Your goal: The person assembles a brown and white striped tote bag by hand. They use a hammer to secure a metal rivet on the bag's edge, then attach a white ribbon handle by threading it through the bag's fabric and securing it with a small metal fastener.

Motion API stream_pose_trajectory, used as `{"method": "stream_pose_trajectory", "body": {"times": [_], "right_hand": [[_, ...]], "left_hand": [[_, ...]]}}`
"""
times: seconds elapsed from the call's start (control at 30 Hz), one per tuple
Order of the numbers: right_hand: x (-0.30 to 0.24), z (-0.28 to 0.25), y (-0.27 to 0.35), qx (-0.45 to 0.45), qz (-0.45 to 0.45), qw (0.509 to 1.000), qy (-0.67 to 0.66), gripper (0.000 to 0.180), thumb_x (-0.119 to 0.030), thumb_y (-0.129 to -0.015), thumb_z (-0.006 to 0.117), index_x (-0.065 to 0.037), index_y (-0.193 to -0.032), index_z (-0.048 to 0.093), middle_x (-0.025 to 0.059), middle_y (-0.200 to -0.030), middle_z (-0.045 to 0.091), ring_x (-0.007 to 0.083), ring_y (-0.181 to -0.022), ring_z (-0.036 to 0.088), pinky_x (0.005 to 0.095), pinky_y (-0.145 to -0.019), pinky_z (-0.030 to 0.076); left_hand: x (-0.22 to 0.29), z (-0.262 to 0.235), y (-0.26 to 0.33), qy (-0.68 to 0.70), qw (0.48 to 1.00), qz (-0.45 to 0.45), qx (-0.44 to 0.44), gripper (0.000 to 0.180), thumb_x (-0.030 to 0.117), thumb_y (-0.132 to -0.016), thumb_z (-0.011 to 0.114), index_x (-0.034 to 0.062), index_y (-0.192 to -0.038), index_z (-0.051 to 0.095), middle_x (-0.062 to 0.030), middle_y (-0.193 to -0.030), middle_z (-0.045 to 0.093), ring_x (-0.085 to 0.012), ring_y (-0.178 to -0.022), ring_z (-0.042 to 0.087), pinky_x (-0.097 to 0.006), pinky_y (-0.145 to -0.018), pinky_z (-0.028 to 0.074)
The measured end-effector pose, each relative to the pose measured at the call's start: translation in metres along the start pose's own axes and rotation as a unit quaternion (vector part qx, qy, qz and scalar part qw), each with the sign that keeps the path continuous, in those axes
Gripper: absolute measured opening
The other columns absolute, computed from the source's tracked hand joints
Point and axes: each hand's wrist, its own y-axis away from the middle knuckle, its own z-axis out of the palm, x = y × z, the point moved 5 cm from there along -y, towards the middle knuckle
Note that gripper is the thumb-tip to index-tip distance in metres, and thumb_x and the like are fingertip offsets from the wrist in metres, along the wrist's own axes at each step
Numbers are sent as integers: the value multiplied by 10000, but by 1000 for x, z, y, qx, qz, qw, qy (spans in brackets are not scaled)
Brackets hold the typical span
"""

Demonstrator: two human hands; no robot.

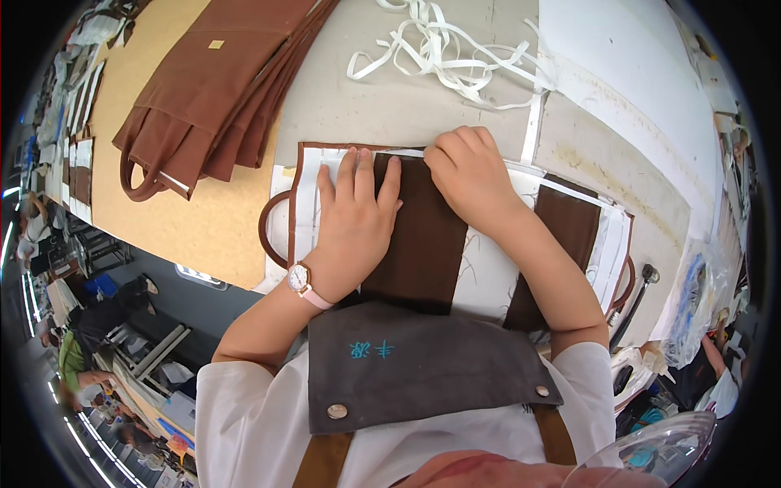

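A white-backed bag panel (pixel 488 276) with brown edging and dark brown bands lies across the table in front of me. Brown loop handles (pixel 272 230) stick out at its two ends. My left hand (pixel 354 220) rests flat on its left part, fingers stretched toward the far edge. A watch with a pink strap is on that wrist. At the middle of the far edge, my right hand (pixel 468 175) is closed, its curled fingers pinching the edge; the fingertips are partly hidden. The panel's near edge is covered by my grey apron (pixel 407 366).
A stack of brown bags (pixel 195 89) lies at the far left. Loose white tape (pixel 439 57) is tangled at the back. A dark-handled tool (pixel 634 305) and clear plastic wrapping (pixel 691 301) are at the right. Other people and benches show beyond the table's left edge.
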Motion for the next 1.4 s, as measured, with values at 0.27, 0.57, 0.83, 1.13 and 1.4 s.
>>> {"method": "stream_pose_trajectory", "body": {"times": [0.27, 0.57, 0.83, 1.13, 1.4], "right_hand": [[15, -1, -2, -5, 122, 985, -122, 214, -22, -769, 687, -51, -974, 637, 72, -956, 565, 282, -954, 544, 396, -852, 416], [13, 9, -10, -72, 175, 973, -134, 173, -3, -748, 669, -49, -910, 628, 78, -898, 547, 288, -902, 524, 401, -838, 417], [3, 3, -5, -78, -27, 991, -101, 182, -44, -699, 645, -47, -879, 620, 71, -907, 555, 262, -889, 530, 372, -785, 476], [13, 8, -13, -33, 119, 973, -197, 117, -45, -727, 649, -50, -842, 630, 71, -898, 558, 262, -881, 539, 375, -800, 476], [-1, 7, -8, -79, -42, 991, -100, 230, -40, -782, 650, 20, -1003, 670, 81, -924, 581, 261, -868, 545, 371, -765, 494]], "left_hand": [[3, 1, -3, -1, 1000, -11, 2, 544, 179, -913, 640, 106, -1436, 513, -261, -1320, 477, -441, -1261, 443, -612, -1016, 366], [2, 2, -7, 24, 1000, -15, -5, 552, 172, -871, 658, 153, -1409, 540, -239, -1317, 473, -433, -1254, 443, -660, -988, 374], [-3, 1, -5, 39, 999, -5, 12, 530, 208, -864, 693, 157, -1378, 573, -222, -1263, 493, -415, -1230, 456, -632, -955, 388], [-1, -4, -8, 36, 999, 0, 15, 533, 142, -861, 687, 84, -1378, 567, -248, -1273, 492, -411, -1225, 449, -547, -1002, 363], [-2, 0, -8, 53, 998, -25, 39, 507, 143, -857, 690, 24, -1338, 579, -212, -1252, 520, -387, -1210, 476, -525, -997, 380]]}}
